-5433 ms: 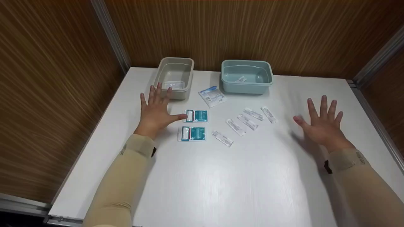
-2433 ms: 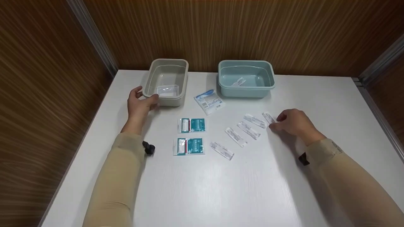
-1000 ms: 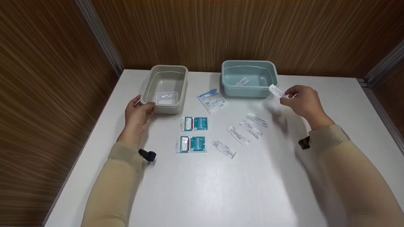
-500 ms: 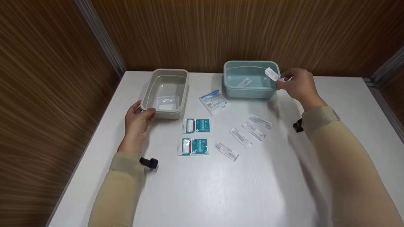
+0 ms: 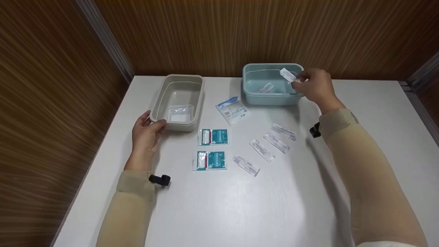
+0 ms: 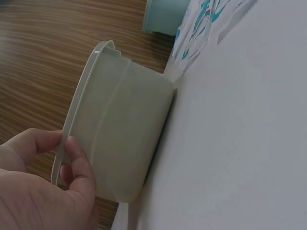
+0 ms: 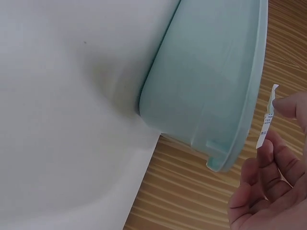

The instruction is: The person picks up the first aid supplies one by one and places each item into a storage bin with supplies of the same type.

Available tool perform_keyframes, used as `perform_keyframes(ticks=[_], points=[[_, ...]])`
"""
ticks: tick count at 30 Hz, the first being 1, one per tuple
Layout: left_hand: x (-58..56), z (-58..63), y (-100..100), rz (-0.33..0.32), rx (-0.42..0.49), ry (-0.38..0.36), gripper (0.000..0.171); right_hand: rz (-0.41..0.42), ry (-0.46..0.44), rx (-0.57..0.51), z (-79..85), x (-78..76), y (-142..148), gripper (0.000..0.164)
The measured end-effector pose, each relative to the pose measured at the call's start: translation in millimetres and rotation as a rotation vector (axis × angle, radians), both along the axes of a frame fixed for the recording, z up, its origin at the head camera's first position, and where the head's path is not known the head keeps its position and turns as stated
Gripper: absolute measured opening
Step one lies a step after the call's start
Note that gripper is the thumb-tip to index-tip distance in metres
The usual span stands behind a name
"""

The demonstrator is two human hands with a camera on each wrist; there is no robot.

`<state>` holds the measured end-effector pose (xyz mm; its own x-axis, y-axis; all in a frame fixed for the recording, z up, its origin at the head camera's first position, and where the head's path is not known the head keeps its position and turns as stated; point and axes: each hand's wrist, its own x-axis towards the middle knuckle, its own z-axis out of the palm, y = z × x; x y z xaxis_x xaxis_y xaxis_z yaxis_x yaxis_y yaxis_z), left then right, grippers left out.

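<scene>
My right hand (image 5: 313, 85) pinches a small clear sachet (image 5: 287, 74) over the right side of the blue-green tub (image 5: 252, 97); in the right wrist view the sachet (image 7: 266, 117) shows edge-on beside the tub's rim (image 7: 254, 96). One similar sachet (image 5: 266, 88) lies inside the tub. My left hand (image 5: 147, 132) grips the near left corner of the beige tub (image 5: 164, 92), thumb on its rim (image 6: 79, 105). A clear packet (image 5: 179, 112) lies in the beige tub.
On the white table (image 5: 223, 206) lie two teal packets (image 5: 213, 136) (image 5: 210, 160), a blue-and-white pouch (image 5: 232, 110), and three clear sachets (image 5: 284, 131) (image 5: 262, 150) (image 5: 246, 165). Wood-panelled walls close in the back and sides.
My right hand picked up the rightmost sachet from the table and carried it up and back over the blue-green tub. My left hand took hold of the beige tub and drew it nearer.
</scene>
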<state>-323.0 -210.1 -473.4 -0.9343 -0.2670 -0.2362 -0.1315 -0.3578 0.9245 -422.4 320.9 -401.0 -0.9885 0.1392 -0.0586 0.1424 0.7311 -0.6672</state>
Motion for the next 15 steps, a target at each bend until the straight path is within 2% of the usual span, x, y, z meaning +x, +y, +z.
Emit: perform_keyframes(ticks=[7, 15], points=[[5.0, -0.2, -0.4, -0.015, -0.007, -0.012, 0.082, 0.008, 0.01, -0.01, -4.1, 13.5, 3.0, 0.061], [11.4, 1.8, -19.2, 0.01, -0.037, -0.026, 0.083, 0.052, 0.149, 0.016, 4.8, 40.2, -3.5, 0.05]])
